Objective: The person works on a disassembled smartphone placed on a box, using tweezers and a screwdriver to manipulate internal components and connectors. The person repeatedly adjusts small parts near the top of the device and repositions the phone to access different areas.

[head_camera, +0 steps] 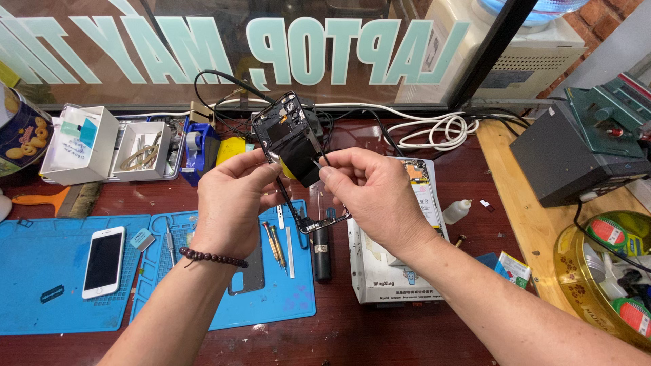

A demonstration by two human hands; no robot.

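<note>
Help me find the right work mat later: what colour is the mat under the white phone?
Blue. The mat under the white phone shows in the head view.

Left hand [230,196] and right hand [376,193] raised together, fingers pinched.

Illumination is bright and even, producing only soft, short shadows on the blue work mat [61,285]. The glass pane [203,47] carries faint reflections. Wide-angle distortion bends the frame edges; focus stays sharp throughout.
</note>
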